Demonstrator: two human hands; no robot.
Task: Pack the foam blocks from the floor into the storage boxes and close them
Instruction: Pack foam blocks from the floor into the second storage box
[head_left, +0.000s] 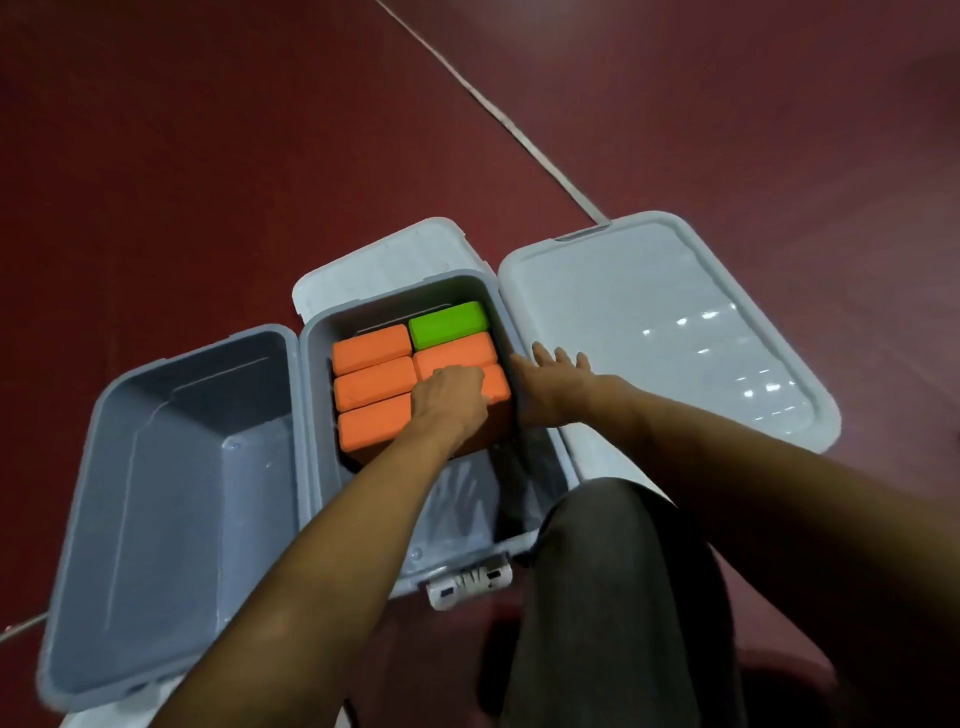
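The middle grey storage box (524, 540) holds several orange foam blocks (371, 351) and one green foam block (449, 323), packed in two rows at its far end. My left hand (451, 400) reaches into this box, its fingers curled over the nearest orange block of the right row (496, 391). My right hand (551, 382) lies with straight fingers at the box's right rim, over the edge of a loose lid (670, 332). A second grey storage box (176, 499) stands to the left with nothing in it.
The loose light-grey lid lies flat on the dark red floor (208, 156) to the right. Another lid (384, 260) shows behind the middle box. A white latch (467, 584) sits on that box's near wall. My dark-trousered knee (613, 597) is at the lower right.
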